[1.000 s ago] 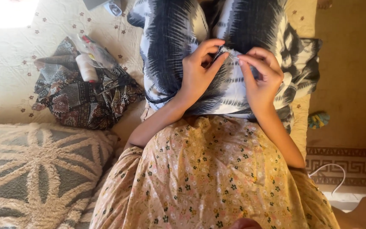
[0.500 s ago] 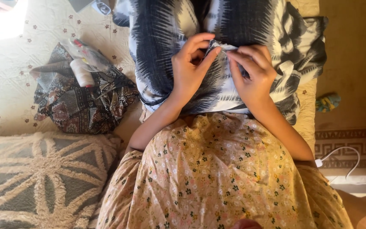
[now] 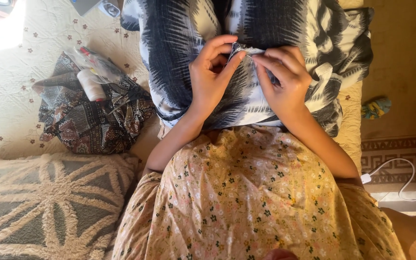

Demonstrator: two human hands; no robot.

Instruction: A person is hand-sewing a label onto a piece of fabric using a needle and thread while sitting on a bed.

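Note:
A black-and-white patterned cloth (image 3: 179, 58) lies spread over the bed in front of my lap. My left hand (image 3: 213, 77) pinches a raised fold of this cloth between thumb and fingers. My right hand (image 3: 282, 79) pinches the same fold from the other side, fingertips almost touching the left ones. Whether a needle is in the fingers is too small to tell. My floral yellow skirt (image 3: 251, 202) covers my lap below the hands.
A dark patterned fabric bundle (image 3: 90, 120) with a white thread spool (image 3: 91, 85) and a clear plastic bag lies to the left on the cream quilt (image 3: 6, 96). A tufted cushion (image 3: 49, 202) sits at lower left. A white cable (image 3: 396, 173) lies on the floor at right.
The view has shifted slightly, so cloth and hands sit a little further left. Both hands keep pinching the fold, fingers working closer together.

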